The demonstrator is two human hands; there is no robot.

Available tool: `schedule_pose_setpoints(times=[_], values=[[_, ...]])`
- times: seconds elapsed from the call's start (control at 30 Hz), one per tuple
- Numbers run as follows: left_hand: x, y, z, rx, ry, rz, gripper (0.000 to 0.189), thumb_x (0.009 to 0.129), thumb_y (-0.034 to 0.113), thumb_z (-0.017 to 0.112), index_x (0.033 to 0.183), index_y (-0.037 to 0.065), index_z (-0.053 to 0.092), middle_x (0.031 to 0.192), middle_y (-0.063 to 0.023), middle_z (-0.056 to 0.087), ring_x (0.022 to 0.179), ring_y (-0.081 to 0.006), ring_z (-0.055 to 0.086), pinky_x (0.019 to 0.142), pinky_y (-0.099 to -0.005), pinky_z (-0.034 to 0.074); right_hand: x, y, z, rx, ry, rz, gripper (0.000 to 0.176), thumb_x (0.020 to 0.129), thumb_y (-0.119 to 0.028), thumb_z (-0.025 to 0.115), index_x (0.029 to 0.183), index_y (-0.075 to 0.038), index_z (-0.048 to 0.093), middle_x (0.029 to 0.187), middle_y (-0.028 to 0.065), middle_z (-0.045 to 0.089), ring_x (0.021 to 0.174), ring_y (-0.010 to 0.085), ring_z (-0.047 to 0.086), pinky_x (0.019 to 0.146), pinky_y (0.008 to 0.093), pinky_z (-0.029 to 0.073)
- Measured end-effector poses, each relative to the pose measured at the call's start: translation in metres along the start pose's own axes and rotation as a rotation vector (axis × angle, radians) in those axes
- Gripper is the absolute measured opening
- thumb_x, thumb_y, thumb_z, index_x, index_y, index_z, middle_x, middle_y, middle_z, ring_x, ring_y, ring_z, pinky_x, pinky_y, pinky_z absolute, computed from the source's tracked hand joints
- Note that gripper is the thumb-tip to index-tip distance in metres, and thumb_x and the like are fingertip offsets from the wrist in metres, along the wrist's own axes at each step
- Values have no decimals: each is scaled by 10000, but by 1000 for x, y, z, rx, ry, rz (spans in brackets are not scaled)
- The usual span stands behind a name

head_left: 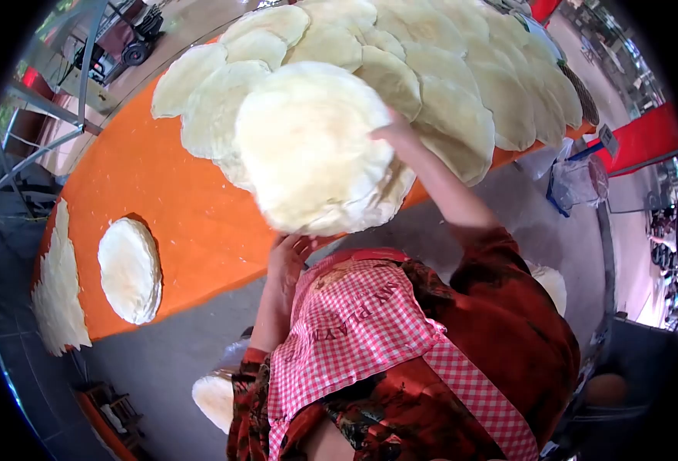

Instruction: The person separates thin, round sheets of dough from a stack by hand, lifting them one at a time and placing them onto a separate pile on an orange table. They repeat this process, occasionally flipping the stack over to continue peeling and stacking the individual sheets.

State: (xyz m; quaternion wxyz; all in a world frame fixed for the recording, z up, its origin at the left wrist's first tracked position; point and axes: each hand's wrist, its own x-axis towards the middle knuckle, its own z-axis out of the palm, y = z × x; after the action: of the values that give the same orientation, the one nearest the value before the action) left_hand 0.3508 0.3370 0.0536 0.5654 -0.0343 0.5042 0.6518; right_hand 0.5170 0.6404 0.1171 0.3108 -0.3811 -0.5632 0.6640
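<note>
A big round pale flatbread [312, 142] is in front of me, tilted and a little blurred, above more flatbreads layered at the table's near edge. My right hand [391, 132] is closed on its right edge, the fingers partly hidden. At the bottom edge of the flatbread is my left hand [289, 250], its fingers curled up against the rim and partly underneath. Many overlapping flatbreads [447, 100] cover the far and right part of the table, close behind the one in my hands.
The orange-covered table [193, 207] carries a small flatbread stack [129, 270] at the left and a ragged-edged pile [58, 284] at its far left end. Below the table is another round bread [214, 401]. A plastic bag on a blue frame [577, 180] stands at the right.
</note>
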Motion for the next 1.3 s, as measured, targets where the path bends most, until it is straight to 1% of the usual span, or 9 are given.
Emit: schedule_pose_setpoints(times=[0.17,0.37,0.43,0.6,0.8,1.0,1.07,1.17,1.3], values=[[36,-27,8,236,161,-54,252,877,135,566,1086,-2,534,983,-127,627,842,-244,625,715,-340,531,42,139,-96,-849,146,171,568,627,-44,722,1175,7,578,1088,155,662,941,270,644,864,341,500],[49,-25,0,174,160,-4,255,870,191,577,1045,7,557,940,-103,608,841,-206,599,731,-308,495,16,87,-54,-1212,589,10,643,553,-264,838,1024,106,603,1035,235,656,938,346,645,832,378,518],[58,-22,1,86,190,-43,309,873,169,604,1108,-15,522,970,-114,601,797,-210,593,646,-320,499,12,55,-50,-1100,483,136,619,584,-275,833,1004,120,607,1017,245,656,928,342,651,808,382,526],[54,-5,14,9,148,-115,435,897,271,592,1193,-32,500,1090,-171,570,957,-282,577,839,-374,487,63,94,-99,-177,104,469,531,690,-282,799,1053,64,625,1042,200,657,881,337,656,726,420,525],[65,3,4,25,26,-167,505,891,330,587,1234,-20,466,1152,-190,542,1016,-318,559,903,-423,471,58,69,-79,55,13,644,546,728,-204,778,1162,57,574,1131,164,638,995,280,635,868,404,500],[62,13,-12,60,-160,-554,647,895,437,563,1273,-66,408,1239,-238,499,1124,-372,521,956,-483,451,89,91,-84,-654,-109,290,481,698,-108,727,1131,40,580,945,102,643,804,254,625,718,347,510],[63,12,-16,-18,-196,-753,806,894,546,524,1314,-116,338,1310,-281,449,1223,-404,454,1011,-512,407,60,19,-46,-537,-22,293,491,676,-58,708,1137,44,576,952,104,643,835,245,632,724,345,525],[48,18,-3,-319,-211,-754,882,877,603,507,1380,-85,280,1372,-282,398,1286,-404,389,1037,-529,373,-11,-128,48,-360,23,278,509,657,-28,717,1142,30,574,926,105,648,824,217,639,704,338,545],[49,19,12,-661,-667,-456,673,945,447,471,1447,50,264,1466,-142,359,1347,-334,338,1086,-500,311,-27,-220,102,-505,-106,137,533,661,-68,724,1164,16,566,962,85,648,862,183,634,775,325,529]])
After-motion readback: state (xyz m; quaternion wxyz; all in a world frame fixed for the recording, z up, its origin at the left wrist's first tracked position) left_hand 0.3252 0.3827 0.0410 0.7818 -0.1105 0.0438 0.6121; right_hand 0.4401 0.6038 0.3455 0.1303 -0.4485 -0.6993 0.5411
